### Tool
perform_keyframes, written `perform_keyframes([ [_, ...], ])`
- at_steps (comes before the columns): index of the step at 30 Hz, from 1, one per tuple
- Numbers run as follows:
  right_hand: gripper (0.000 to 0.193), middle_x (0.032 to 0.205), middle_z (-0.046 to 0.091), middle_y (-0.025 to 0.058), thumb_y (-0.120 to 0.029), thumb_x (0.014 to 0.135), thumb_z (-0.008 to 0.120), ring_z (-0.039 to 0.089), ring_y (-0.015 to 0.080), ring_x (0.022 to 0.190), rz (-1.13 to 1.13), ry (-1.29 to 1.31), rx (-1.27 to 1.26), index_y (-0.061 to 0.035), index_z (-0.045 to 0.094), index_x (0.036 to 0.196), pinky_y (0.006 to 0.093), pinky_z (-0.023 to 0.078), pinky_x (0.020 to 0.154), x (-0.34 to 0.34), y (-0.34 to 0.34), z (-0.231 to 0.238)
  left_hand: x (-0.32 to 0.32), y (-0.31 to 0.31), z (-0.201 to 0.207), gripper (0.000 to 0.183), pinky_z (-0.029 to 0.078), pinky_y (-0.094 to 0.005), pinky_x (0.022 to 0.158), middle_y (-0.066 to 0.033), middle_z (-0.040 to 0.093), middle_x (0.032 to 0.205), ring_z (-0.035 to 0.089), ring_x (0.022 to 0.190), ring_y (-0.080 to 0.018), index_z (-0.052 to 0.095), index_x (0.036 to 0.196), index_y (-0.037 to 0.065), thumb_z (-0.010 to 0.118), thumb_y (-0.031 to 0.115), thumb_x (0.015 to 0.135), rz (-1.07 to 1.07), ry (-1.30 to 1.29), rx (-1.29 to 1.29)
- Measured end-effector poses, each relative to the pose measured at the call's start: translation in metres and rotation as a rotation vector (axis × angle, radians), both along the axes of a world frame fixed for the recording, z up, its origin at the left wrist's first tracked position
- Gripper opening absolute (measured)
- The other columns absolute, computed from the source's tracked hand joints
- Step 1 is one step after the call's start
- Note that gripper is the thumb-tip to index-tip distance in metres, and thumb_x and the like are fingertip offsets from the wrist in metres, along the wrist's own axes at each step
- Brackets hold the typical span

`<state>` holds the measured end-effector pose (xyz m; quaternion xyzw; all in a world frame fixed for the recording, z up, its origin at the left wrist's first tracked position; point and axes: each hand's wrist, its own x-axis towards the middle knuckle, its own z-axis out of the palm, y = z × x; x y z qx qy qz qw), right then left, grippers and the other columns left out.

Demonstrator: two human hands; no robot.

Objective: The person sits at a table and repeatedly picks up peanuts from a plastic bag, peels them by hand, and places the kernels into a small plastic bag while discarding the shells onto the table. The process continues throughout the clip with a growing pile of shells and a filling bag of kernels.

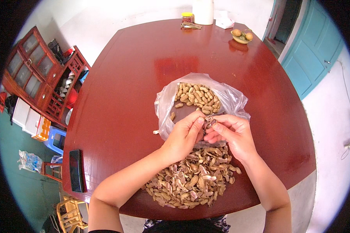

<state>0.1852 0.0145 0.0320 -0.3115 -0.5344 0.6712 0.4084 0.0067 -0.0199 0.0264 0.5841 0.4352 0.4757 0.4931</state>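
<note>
My left hand (184, 134) and my right hand (235, 136) meet over the near edge of a clear plastic bag (231, 97). Between their fingertips they grip a peanut shell (210, 122) that looks split; whether a kernel is still in it I cannot tell. Whole unshelled peanuts (198, 97) lie heaped at the far side of the bag's opening, with a few loose ones nearer its left side. Below my hands, close to the table's near edge, spreads a pile of broken peanut shells (190, 184).
The dark red table (120, 89) bears a black phone (76, 171) at its left edge. A yellow-lidded jar (187, 17), a white container (203, 11) and a bowl of round fruit (242, 36) stand at the far end. A wooden cabinet (37, 70) is on the left.
</note>
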Motion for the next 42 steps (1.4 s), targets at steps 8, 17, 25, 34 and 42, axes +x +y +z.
perform_keyframes([
  [8,0.012,0.089,0.067,0.0099,-0.003,0.09,0.062,0.067,0.0165,0.077,-0.085,-0.185,0.23,0.0032,0.062,0.1,0.0271,0.056,0.067,0.008,0.007,-0.003,-0.01,0.009,-0.001,0.012,0.043,-0.0373,0.056,-0.0167,0.055,0.066,0.055,0.059,-0.027,0.052,0.095,0.001,0.05,0.012,0.098,0.226,0.352,0.169],
  [17,0.015,0.082,0.063,0.0036,-0.005,0.09,0.062,0.058,0.0086,0.065,-0.1,-0.236,0.219,-0.0006,0.063,0.105,0.0217,0.047,0.058,0.007,0.01,-0.005,-0.011,0.008,-0.002,0.015,0.044,-0.0321,0.063,-0.0119,0.055,0.071,0.053,0.066,-0.0181,0.055,0.095,0.0,0.05,0.013,0.098,0.235,0.463,0.223],
  [25,0.019,0.081,0.061,0.0017,-0.003,0.089,0.063,0.055,0.0068,0.064,-0.096,-0.231,0.183,-0.0004,0.063,0.108,0.0205,0.046,0.057,0.004,0.004,0.003,-0.009,0.007,-0.003,0.009,0.047,-0.0321,0.066,-0.0125,0.062,0.075,0.058,0.069,-0.019,0.058,0.096,0.0,0.058,0.009,0.094,0.175,0.533,0.263],
  [34,0.017,0.086,0.063,0.0005,0.0,0.09,0.062,0.055,0.0043,0.07,-0.069,-0.217,0.312,-0.0008,0.064,0.106,0.0192,0.046,0.059,0.001,0.004,-0.009,-0.003,0.003,-0.002,0.013,0.047,-0.038,0.061,-0.0175,0.063,0.074,0.061,0.07,-0.0303,0.057,0.096,0.001,0.062,0.011,0.091,0.103,0.421,0.27],
  [42,0.01,0.087,0.064,0.0015,-0.001,0.089,0.063,0.057,0.0042,0.071,-0.117,-0.142,0.235,-0.0006,0.063,0.099,0.0199,0.047,0.059,0.004,0.002,-0.003,-0.006,0.004,0.002,0.019,0.043,-0.0369,0.055,-0.0157,0.058,0.068,0.058,0.062,-0.0274,0.052,0.108,0.005,0.06,0.007,0.09,0.126,0.525,0.239],
])
